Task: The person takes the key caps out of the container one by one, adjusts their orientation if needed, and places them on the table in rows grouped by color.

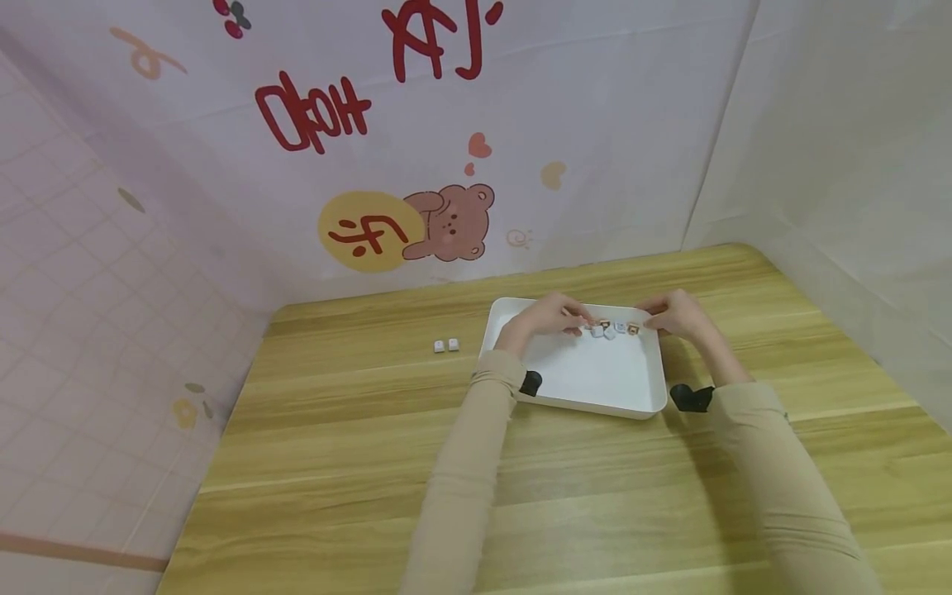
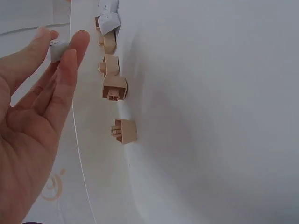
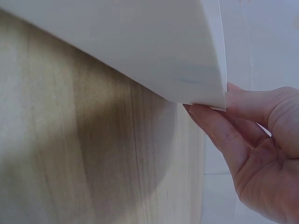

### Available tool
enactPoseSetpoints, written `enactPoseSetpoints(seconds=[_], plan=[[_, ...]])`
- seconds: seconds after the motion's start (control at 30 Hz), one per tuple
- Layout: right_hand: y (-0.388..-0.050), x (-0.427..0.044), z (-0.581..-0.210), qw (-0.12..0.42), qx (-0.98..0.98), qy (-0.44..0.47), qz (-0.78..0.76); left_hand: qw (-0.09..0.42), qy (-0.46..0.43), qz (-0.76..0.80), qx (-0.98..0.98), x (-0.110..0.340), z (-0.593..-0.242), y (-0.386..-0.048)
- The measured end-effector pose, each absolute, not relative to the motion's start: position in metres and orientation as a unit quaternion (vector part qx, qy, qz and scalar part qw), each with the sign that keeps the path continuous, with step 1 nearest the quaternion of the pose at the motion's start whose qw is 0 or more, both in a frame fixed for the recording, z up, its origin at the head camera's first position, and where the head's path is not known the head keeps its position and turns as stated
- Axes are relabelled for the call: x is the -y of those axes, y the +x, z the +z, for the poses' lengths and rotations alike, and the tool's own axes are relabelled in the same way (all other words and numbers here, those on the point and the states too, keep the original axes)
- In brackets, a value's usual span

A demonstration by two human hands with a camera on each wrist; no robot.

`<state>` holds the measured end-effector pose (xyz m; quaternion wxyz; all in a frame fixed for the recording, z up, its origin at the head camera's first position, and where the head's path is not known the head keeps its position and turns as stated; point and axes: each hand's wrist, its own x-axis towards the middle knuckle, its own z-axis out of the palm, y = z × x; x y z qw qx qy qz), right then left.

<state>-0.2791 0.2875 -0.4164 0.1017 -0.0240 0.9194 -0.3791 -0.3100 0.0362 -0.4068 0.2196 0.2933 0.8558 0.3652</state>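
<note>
Between thumb and fingers, my left hand (image 1: 549, 315) pinches a small white keycap (image 2: 57, 50) with a dark mark, above the far side of a white tray (image 1: 587, 372). Several loose keycaps, white and tan, lie along that far side. A tan keycap (image 2: 125, 131) there rests on its side with its stem socket showing; white keycaps (image 2: 110, 22) are bunched farther along. My right hand (image 1: 678, 316) grips the tray's far right corner, with the thumb on the inner side and fingers outside and below, as the right wrist view shows.
Left of the tray, a white keycap (image 1: 439, 346) and another white keycap (image 1: 454, 345) sit side by side on the wood-grain table (image 1: 335, 463). A pale printed cloth wall (image 1: 595, 149) stands behind the table, with further walls at both sides.
</note>
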Motion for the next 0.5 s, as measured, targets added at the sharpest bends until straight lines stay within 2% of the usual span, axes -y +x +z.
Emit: enactPoseSetpoints(seconds=[0.5], plan=[[-0.280, -0.290, -0.417, 0.103, -0.917, -0.026, -0.385, 0.132, 0.309, 0.396, -0.855, 0.006, -0.396, -0.307]])
